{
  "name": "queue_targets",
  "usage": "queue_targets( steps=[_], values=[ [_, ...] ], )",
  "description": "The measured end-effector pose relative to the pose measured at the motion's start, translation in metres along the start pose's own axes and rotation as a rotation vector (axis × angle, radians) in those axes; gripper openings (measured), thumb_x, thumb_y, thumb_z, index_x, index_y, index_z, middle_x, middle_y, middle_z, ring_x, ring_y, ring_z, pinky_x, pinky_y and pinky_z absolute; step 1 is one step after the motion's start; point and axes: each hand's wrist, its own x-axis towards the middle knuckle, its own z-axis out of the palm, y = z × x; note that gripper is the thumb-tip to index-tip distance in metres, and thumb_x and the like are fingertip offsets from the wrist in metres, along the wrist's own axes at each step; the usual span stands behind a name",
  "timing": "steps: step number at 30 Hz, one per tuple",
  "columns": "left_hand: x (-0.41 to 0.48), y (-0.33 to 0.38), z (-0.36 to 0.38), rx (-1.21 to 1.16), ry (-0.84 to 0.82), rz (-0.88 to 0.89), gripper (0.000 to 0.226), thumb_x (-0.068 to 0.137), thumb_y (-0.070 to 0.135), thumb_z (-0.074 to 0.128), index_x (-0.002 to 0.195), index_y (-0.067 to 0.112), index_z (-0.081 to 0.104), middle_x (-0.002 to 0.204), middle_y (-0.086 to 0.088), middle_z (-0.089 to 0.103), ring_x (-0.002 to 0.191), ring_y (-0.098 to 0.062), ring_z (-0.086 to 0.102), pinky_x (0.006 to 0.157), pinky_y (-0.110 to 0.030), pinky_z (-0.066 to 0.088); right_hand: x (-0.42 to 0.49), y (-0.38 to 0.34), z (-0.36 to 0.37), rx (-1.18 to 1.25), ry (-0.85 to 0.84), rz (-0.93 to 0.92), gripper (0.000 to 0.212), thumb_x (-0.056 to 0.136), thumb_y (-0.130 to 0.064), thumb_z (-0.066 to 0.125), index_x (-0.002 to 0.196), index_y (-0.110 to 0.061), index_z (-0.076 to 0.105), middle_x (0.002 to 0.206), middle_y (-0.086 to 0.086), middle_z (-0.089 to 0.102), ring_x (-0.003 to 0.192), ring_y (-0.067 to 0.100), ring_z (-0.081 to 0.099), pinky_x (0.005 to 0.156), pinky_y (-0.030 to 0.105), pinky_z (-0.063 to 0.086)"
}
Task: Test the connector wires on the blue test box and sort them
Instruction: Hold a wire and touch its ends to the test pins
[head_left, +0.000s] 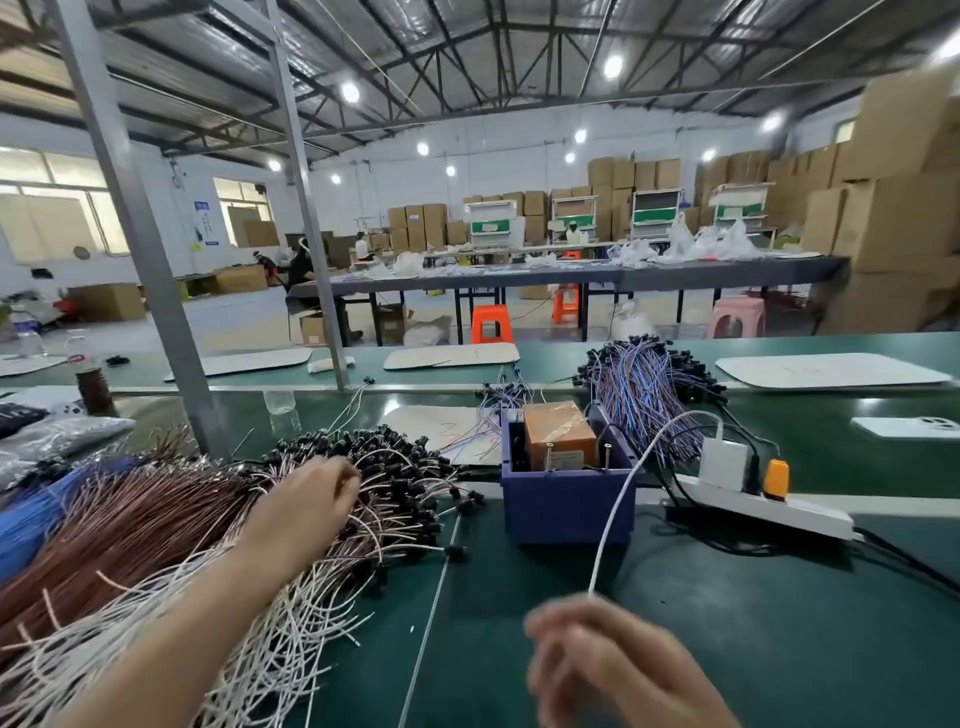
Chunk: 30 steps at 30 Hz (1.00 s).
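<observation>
A: The connector wires (291, 519) are heaped at the left of the green bench (727, 649), pink-and-white leads with small black heads, fanned toward the blue test box (566, 509).

B: And the left hand (311, 499) is in among those heads, fingers curled down and pinching one, by the look of it.

A: Light stuff, I'd say. Thin, floppy, and badly tangled, so a pull on the lead probably drags its neighbours along.

B: Then take it by the black head. It's the one firm part, and that's likely the end that meets the pins in the box.

A: The right hand (597, 665)?

B: Low and near, badly blurred. A white cable (623, 499) runs down to it from the charger (723, 464), but whether the fingers are closed on it I can't tell.

A: Beyond the box?

B: A bundle of purple wires (649, 389) behind it, and a power strip (810, 514) to its right.
</observation>
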Motion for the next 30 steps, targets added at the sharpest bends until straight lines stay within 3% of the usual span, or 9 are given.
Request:
queue_targets(
  steps=[3,6,11,14,19,22,26,28,30],
  values=[
    [0.029,0.003,0.021,0.325,0.088,0.022,0.032,0.104,0.039,0.046,0.13,0.023,0.056,0.121,0.002,0.061,0.108,-0.014,0.059,0.091,-0.028,0.05,0.038,0.007,0.031,-0.001,0.141,0.124,0.027,0.105,-0.015,0.05,0.102,-0.02,0.077,0.092,0.008,0.075,0.082,0.023,0.07,0.076,0.03,0.056],
    [0.038,0.0,0.044,0.553,0.012,0.037,0.033,0.102,0.033,0.053,0.133,0.024,0.052,0.127,0.002,0.058,0.118,-0.018,0.056,0.1,-0.034,0.044,0.073,0.018,0.035,-0.078,0.202,0.205,0.028,0.107,-0.009,0.046,0.108,-0.019,0.072,0.092,-0.001,0.076,0.081,0.014,0.069,0.078,0.028,0.057],
    [0.044,-0.003,0.06,0.612,0.015,-0.044,0.031,0.096,0.023,0.061,0.126,0.025,0.053,0.121,0.007,0.062,0.115,-0.015,0.057,0.097,-0.031,0.042,0.09,0.033,0.033,-0.075,0.248,0.242,0.026,0.107,-0.01,0.046,0.109,-0.019,0.07,0.089,-0.005,0.075,0.075,0.01,0.069,0.071,0.024,0.055],
    [0.045,0.002,0.061,0.576,0.016,-0.041,0.026,0.098,0.013,0.052,0.122,0.023,0.054,0.119,0.005,0.061,0.114,-0.017,0.056,0.097,-0.034,0.041,0.095,0.036,0.03,-0.046,0.295,0.267,0.025,0.106,-0.009,0.046,0.109,-0.017,0.07,0.087,-0.005,0.075,0.073,0.01,0.069,0.07,0.025,0.055],
    [0.045,0.016,0.038,0.063,0.274,-0.009,0.016,0.104,0.028,0.042,0.104,0.016,0.053,0.091,0.001,0.064,0.088,-0.02,0.061,0.091,-0.038,0.042,0.101,0.036,0.024,-0.022,0.35,0.272,0.025,0.105,-0.01,0.048,0.109,-0.022,0.07,0.094,-0.003,0.077,0.077,0.012,0.07,0.073,0.027,0.056],
    [0.044,0.046,0.007,-0.234,0.454,0.146,0.014,0.102,0.033,0.043,0.099,0.021,0.048,0.077,0.008,0.059,0.069,-0.013,0.058,0.088,-0.034,0.037,0.106,0.03,0.02,-0.076,0.342,0.224,0.024,0.098,-0.03,0.062,0.122,-0.035,0.064,0.108,-0.011,0.075,0.095,0.005,0.071,0.088,0.026,0.057],
    [0.026,0.113,-0.024,-0.302,0.484,0.448,0.015,0.103,0.043,0.044,0.105,0.029,0.044,0.093,0.011,0.065,0.09,-0.01,0.053,0.081,-0.028,0.042,0.124,0.003,0.024,-0.032,0.23,0.1,0.093,0.065,-0.075,0.076,0.145,-0.04,0.044,0.132,-0.022,0.062,0.121,-0.004,0.059,0.108,0.029,0.045],
    [0.012,0.137,-0.023,-0.349,0.456,0.641,0.016,0.1,0.037,0.049,0.111,0.027,0.046,0.101,0.013,0.066,0.094,-0.009,0.057,0.084,-0.023,0.046,0.131,-0.008,0.025,0.092,0.247,0.035,0.085,0.066,-0.065,0.078,0.139,-0.027,0.056,0.128,-0.018,0.068,0.121,-0.001,0.061,0.104,0.027,0.048],
    [0.001,0.148,-0.02,-0.481,0.384,0.65,0.019,0.101,0.036,0.051,0.117,0.029,0.047,0.106,0.019,0.063,0.099,-0.009,0.059,0.087,-0.023,0.048,0.127,-0.015,0.025,0.159,0.26,-0.021,0.05,0.077,-0.054,0.079,0.118,-0.025,0.071,0.12,-0.011,0.074,0.118,0.005,0.065,0.102,0.03,0.048]
  ],
)
